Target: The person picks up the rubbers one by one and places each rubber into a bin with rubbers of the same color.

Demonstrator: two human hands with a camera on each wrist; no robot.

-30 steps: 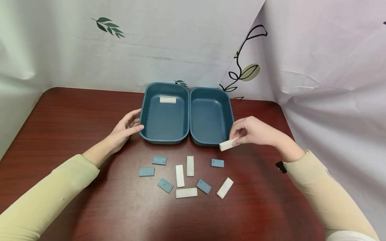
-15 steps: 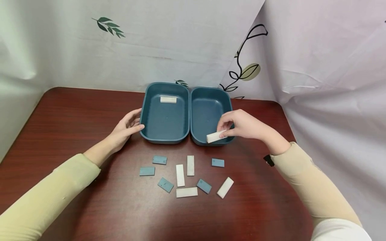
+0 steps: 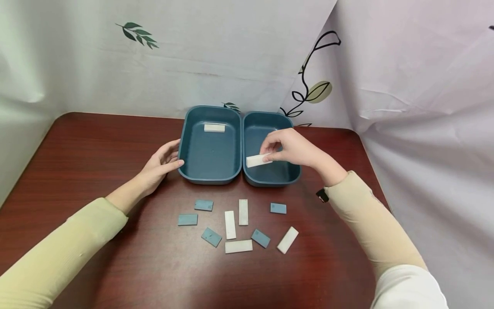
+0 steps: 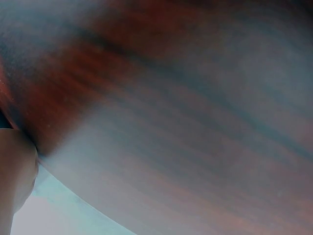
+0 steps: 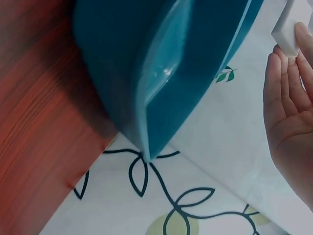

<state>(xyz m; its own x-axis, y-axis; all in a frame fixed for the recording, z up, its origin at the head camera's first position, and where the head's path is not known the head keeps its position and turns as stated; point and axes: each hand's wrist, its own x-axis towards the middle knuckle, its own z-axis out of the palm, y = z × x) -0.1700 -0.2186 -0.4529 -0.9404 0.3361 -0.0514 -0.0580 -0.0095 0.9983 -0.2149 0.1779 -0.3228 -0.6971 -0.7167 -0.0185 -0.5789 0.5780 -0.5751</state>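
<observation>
Two dark blue plastic bins stand side by side on the table. My left hand (image 3: 158, 167) rests against the outer side of the left bin (image 3: 213, 179), its thumb touching the rim. One white rectangular block (image 3: 214, 128) lies in that bin near its back wall. Above the right bin (image 3: 272, 182), my right hand (image 3: 287, 146) pinches another white rectangular block (image 3: 255, 161) between thumb and fingers. The right wrist view shows this held block (image 5: 292, 27) at the upper right. Only part of my left hand (image 4: 17, 166) shows in the left wrist view.
Loose white blocks (image 3: 230, 225) and smaller blue-grey blocks (image 3: 211, 237) lie scattered over the red-brown table (image 3: 154, 257) in front of the bins. A pale patterned curtain (image 3: 216, 56) hangs behind the table, with more pale cloth (image 3: 432, 128) at the right.
My right hand has carried the white block leftward and away from me, from beside the right bin's front corner to above that bin. My left hand stays at the left bin.
</observation>
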